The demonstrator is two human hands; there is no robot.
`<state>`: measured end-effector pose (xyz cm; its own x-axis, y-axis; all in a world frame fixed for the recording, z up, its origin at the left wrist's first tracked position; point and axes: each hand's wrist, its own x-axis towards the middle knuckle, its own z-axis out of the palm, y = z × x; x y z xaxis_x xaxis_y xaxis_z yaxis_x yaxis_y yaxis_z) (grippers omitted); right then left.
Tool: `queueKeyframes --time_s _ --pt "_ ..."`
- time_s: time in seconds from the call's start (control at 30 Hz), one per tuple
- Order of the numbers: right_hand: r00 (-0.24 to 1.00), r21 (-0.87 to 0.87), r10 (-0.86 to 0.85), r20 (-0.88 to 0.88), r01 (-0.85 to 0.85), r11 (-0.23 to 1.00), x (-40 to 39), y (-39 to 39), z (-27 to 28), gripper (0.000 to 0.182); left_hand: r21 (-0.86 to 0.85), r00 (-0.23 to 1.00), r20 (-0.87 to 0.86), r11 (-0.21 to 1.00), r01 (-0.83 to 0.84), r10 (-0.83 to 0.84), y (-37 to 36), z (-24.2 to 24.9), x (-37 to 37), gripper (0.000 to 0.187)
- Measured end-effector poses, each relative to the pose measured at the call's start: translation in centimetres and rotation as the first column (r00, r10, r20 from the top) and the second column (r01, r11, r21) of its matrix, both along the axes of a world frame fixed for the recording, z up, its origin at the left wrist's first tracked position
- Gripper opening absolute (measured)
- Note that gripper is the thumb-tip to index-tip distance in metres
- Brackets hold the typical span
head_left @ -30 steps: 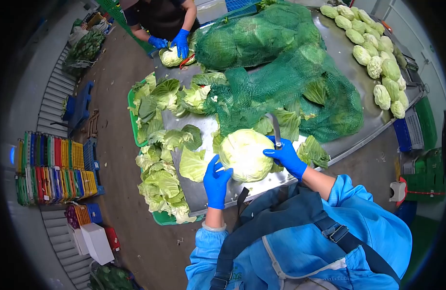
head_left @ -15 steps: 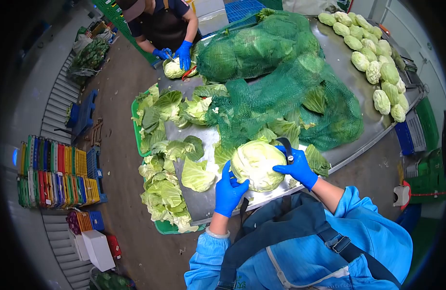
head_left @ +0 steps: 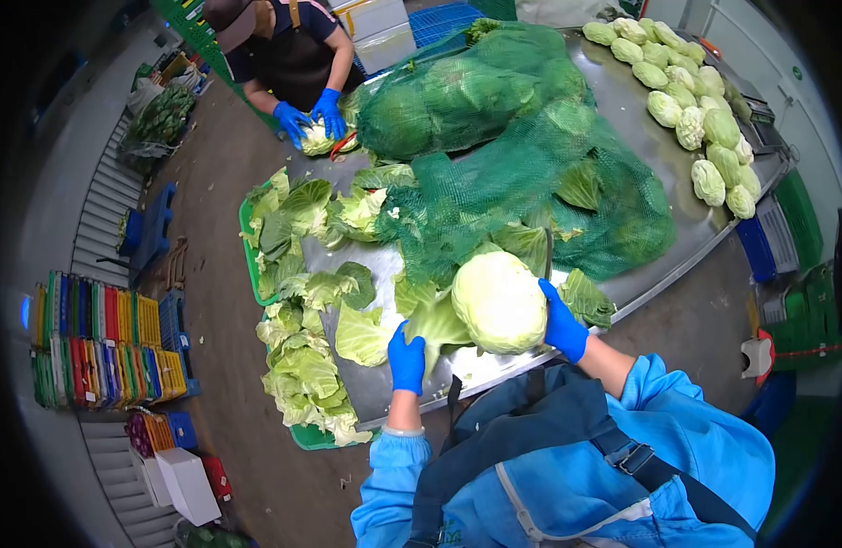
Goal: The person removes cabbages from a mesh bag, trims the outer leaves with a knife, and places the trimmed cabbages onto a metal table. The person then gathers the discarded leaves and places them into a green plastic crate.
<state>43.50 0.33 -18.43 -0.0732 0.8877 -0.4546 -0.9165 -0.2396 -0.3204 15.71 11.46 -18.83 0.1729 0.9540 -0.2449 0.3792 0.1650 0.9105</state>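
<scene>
A pale green cabbage (head_left: 500,301) is held over the near edge of the metal table. My right hand (head_left: 563,324), in a blue glove, grips its right side. A thin dark strip, perhaps a knife blade seen edge-on, rises just above that hand. To the left of the head, my left hand (head_left: 406,358), also gloved in blue, is closed on a loosened cabbage leaf (head_left: 438,327) that still reaches the cabbage. Another loose leaf (head_left: 360,336) lies on the table beside my left hand.
Green mesh sacks (head_left: 476,96) of cabbages cover the table's middle. Trimmed cabbages (head_left: 681,87) line its far right. Leaves heap over a green crate (head_left: 310,438) at the left edge. Across the table, a co-worker's blue-gloved hands (head_left: 313,119) work on another cabbage.
The cabbage has turned, its smooth pale side now showing. My left hand has moved left off the head, drawing a leaf outward. The co-worker's hands have shifted on their cabbage.
</scene>
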Motion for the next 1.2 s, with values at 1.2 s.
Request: queueKeyframes --time_s 1.2 --pt "-0.668 -0.27 -0.271 0.693 -0.589 0.762 -4.1 -5.0 8.2 0.015 -0.545 0.79 0.525 0.838 0.028 0.315 -8.3 9.3 -0.8 0.067"
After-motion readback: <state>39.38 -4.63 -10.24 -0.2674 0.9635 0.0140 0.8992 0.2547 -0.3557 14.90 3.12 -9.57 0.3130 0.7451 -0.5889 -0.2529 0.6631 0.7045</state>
